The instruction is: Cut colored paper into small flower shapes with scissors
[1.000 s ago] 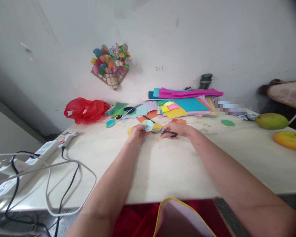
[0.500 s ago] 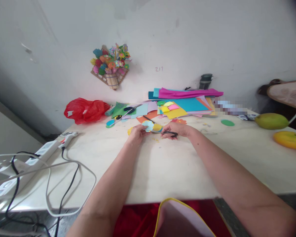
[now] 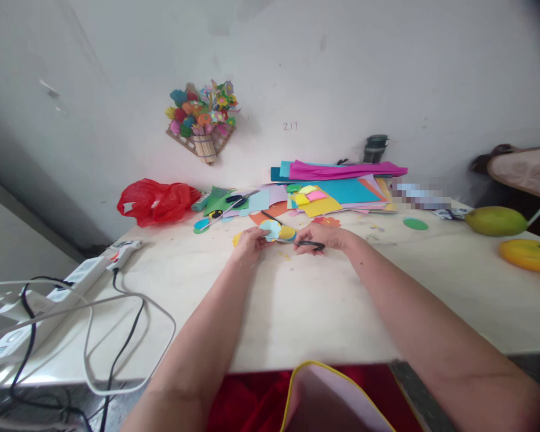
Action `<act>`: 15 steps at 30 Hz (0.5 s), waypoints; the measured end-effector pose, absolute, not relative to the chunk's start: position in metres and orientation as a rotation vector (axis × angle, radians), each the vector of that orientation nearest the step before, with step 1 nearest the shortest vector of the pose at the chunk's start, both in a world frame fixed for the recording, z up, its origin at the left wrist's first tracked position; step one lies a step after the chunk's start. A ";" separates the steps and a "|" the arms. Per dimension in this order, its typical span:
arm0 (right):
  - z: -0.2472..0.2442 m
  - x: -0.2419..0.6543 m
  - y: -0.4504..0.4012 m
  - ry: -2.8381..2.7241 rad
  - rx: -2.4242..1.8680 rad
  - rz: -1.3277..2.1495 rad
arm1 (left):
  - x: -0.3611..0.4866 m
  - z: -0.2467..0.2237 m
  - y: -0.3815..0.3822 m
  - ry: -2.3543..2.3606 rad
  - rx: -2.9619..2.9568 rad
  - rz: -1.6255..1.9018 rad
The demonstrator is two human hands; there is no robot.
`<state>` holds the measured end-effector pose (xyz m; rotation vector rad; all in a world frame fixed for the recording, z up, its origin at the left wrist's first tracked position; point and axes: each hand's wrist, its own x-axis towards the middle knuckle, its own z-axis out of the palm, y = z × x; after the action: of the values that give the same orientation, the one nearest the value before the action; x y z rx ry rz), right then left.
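Observation:
Near the middle of the white table, my left hand [image 3: 251, 241] pinches a light blue and yellow paper cutout [image 3: 272, 229]. Black-handled scissors [image 3: 312, 244] are gripped in my right hand [image 3: 317, 237], just to the right of the cutout, with their blades along its lower edge. A yellow paper piece [image 3: 236, 239] shows beside my left hand. Behind my right hand lies an orange-red paper flower [image 3: 326, 222]. Small yellow scraps [image 3: 284, 255] lie on the table below the cutout.
Coloured sheets [image 3: 351, 191] are stacked at the back. A red plastic bag [image 3: 155, 201] and a second pair of scissors [image 3: 236, 200] lie at back left. A power strip [image 3: 49, 312] with cables is on the left, two mango-like fruits [image 3: 495, 221] on the right.

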<state>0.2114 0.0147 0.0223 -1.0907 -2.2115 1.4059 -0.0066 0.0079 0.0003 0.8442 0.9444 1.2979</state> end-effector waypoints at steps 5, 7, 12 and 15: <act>0.020 0.213 0.017 -2.236 -1.094 1.417 | -0.008 0.001 0.007 0.964 0.894 1.239; 0.020 0.214 0.018 -2.240 -1.096 1.428 | -0.008 0.001 0.007 0.954 0.915 1.225; 0.020 0.216 0.017 -2.281 -1.065 1.495 | -0.007 0.000 0.007 0.945 0.914 1.260; 0.024 0.218 0.013 -2.302 -1.069 1.537 | -0.006 0.001 0.008 0.907 0.863 1.380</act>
<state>0.2185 0.0133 0.0236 -1.0691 -2.3018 1.5366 -0.0063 0.0077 0.0009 0.8634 0.9074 1.3796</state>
